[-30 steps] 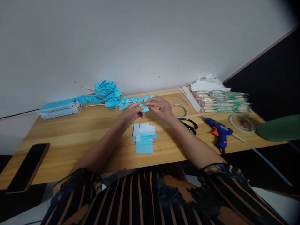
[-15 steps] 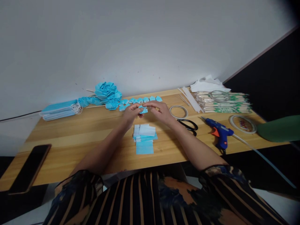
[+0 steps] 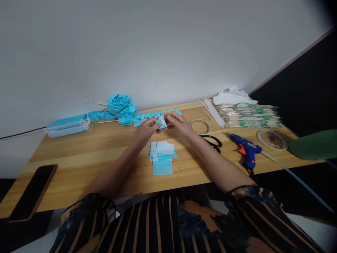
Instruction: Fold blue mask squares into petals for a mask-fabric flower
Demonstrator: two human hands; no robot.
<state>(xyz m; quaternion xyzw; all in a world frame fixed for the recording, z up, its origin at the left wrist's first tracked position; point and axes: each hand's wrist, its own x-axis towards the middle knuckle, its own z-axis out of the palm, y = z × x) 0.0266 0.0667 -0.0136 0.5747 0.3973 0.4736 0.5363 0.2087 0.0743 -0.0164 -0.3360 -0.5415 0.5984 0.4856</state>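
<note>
Between my two hands, above the table, is a small folded piece of blue and white mask fabric (image 3: 162, 122). My left hand (image 3: 149, 129) pinches its left side, thumb on the front. At the other side, the fingers of my right hand (image 3: 177, 122) are closed on its upper right edge. Behind them lies a row of folded blue petals (image 3: 150, 114), partly hidden by my hands. A stack of cut blue and white fabric pieces (image 3: 162, 167) lies nearer to me.
To the left are a blue fabric flower (image 3: 119, 105), stacked face masks (image 3: 67, 124) and a phone (image 3: 34, 191). On the right lie black-handled scissors (image 3: 212, 141), a blue glue gun (image 3: 244, 147), tape rolls (image 3: 200, 127) and bagged wooden sticks (image 3: 252, 116).
The fabric piece has turned and now shows a white fold standing up beside its blue face. My right fingers have drawn back from over its top to its right side.
</note>
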